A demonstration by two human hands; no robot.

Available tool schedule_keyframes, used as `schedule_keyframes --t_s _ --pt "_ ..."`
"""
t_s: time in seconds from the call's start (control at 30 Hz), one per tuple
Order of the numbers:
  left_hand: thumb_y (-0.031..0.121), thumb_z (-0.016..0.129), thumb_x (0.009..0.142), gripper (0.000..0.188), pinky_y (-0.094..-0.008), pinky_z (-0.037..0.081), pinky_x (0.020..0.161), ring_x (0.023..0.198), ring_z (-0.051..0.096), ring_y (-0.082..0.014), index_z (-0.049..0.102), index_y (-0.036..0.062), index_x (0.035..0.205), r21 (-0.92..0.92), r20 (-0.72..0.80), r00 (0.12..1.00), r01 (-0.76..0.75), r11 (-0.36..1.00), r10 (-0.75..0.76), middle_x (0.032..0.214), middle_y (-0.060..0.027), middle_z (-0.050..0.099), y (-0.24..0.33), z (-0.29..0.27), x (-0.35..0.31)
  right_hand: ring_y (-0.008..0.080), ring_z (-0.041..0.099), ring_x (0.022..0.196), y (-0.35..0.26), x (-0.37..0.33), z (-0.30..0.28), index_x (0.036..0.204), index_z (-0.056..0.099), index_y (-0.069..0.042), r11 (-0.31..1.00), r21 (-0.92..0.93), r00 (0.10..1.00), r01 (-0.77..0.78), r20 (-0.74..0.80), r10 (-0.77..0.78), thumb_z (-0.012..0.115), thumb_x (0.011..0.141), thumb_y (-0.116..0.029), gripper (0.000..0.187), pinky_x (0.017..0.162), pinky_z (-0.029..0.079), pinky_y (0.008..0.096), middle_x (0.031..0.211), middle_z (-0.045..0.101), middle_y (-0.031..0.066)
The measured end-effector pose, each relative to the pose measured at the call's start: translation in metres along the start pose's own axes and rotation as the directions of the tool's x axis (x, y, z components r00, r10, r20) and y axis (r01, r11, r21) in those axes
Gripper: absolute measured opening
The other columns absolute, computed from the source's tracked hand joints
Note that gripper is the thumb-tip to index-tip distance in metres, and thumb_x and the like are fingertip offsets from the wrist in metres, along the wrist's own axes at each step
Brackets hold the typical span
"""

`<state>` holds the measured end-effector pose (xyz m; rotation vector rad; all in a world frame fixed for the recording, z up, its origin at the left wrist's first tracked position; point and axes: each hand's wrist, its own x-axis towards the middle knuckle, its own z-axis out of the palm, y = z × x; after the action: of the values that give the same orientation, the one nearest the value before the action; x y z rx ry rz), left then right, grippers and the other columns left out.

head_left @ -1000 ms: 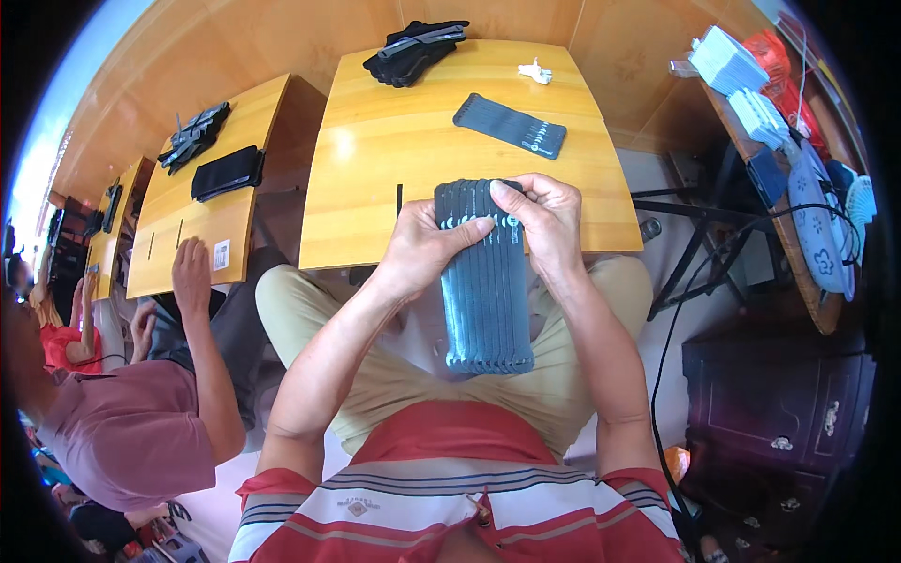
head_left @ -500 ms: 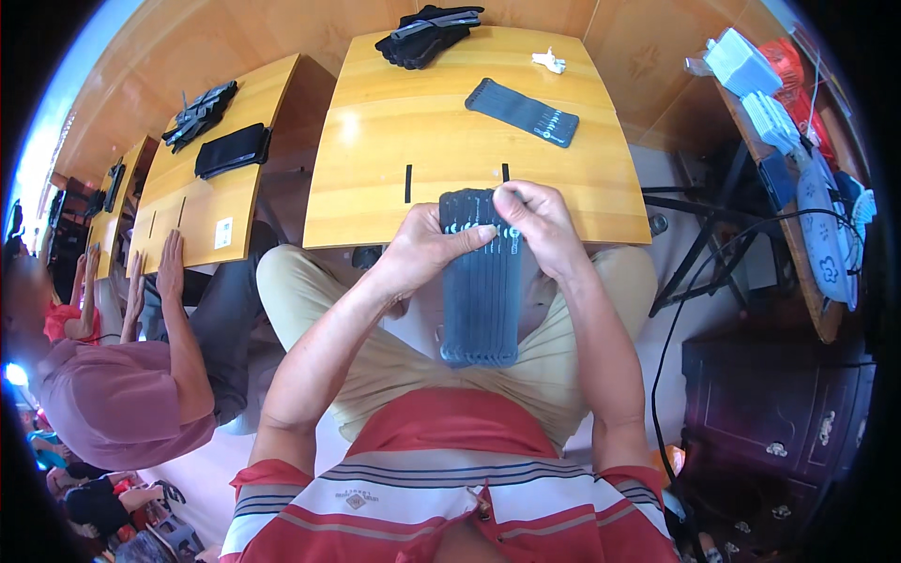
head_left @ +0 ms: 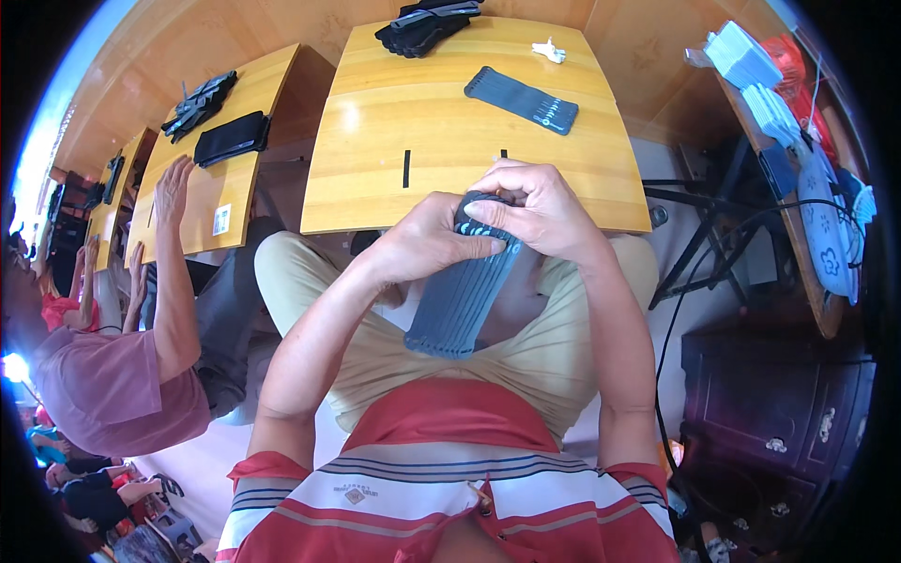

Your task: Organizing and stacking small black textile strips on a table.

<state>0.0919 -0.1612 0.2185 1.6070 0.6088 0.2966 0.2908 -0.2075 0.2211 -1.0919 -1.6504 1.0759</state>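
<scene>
Over my lap, just off the table's near edge, I hold a layered stack of flat dark grey socks (head_left: 450, 300) with pale printed marks near the top. My left hand (head_left: 424, 235) is closed round its left side, thumb lying across the front. My right hand (head_left: 542, 214) grips the top end, its thumb pressed on the front and fingers bent behind. The top end curls between my hands, and the stack slants down to the left. A similar grey stack (head_left: 522, 98) lies on the table (head_left: 357, 192) ahead.
A black sock pile (head_left: 427, 33) and a small white item (head_left: 549, 50) sit at the table's back. On the left, a person (head_left: 122, 389) sits at another table (head_left: 202, 188) with dark bundles. At right are a cluttered side table (head_left: 798, 235), a cable and a dark cabinet (head_left: 770, 403).
The stack has tilted, its lower end swinging left. My right hand has closed further over its top end, which now curls. The neighbouring person's hand has risen off their table.
</scene>
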Motion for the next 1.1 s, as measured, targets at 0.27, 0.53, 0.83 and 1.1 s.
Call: schedule_keyframes --t_s 0.27,0.53,0.83,1.1 --pt "0.032 0.07 0.1 0.033 -0.0255 0.049 0.059 0.068 0.057 -0.0037 0.075 -0.0006 0.097 -0.14 -0.228 0.974 -0.023 0.99 -0.009 0.075 -0.0002 0.068 -0.016 0.012 -0.013 0.0044 0.058 0.067 0.007 -0.009 0.011 0.088 0.075 0.002 0.995 0.087 0.976 -0.043 -0.21 0.061 0.074 0.091 -0.01 0.013 0.06 0.045 0.0224 0.072 0.067 -0.0002" --pt "0.029 0.073 0.097 0.03 -0.0251 0.048 0.056 0.062 0.057 -0.0034 0.077 -0.0007 0.092 -0.015 -0.234 0.966 0.109 0.994 -0.11 0.068 0.0004 0.067 -0.005 0.017 -0.023 0.0039 0.057 0.062 0.024 -0.02 0.02 0.08 0.076 0.0 0.95 0.296 0.933 -0.1 -0.305 0.193 0.075 0.089 -0.008 0.012 0.057 0.042 0.021 0.07 0.069 -0.0004" --pt "0.022 0.076 0.095 0.025 -0.0233 0.047 0.059 0.065 0.055 -0.0026 0.074 -0.0022 0.091 0.021 -0.183 0.976 0.123 0.992 -0.117 0.072 0.0024 0.065 -0.021 -0.017 -0.045 0.0038 0.057 0.068 0.035 -0.027 0.001 0.089 0.075 0.002 0.975 0.223 0.892 -0.007 -0.439 0.107 0.074 0.095 -0.015 0.019 0.061 0.045 0.0213 0.075 0.069 0.0001" --pt "0.02 0.077 0.094 0.022 -0.0217 0.048 0.057 0.064 0.058 -0.0035 0.071 -0.0005 0.09 -0.087 -0.397 0.917 -0.003 0.996 -0.032 0.074 0.0008 0.068 -0.027 -0.021 -0.059 0.0039 0.054 0.067 0.034 -0.029 -0.002 0.088 0.075 0.004 0.96 0.28 0.777 0.034 -0.612 0.151 0.072 0.095 -0.011 0.017 0.061 0.041 0.0215 0.075 0.066 -0.0018"
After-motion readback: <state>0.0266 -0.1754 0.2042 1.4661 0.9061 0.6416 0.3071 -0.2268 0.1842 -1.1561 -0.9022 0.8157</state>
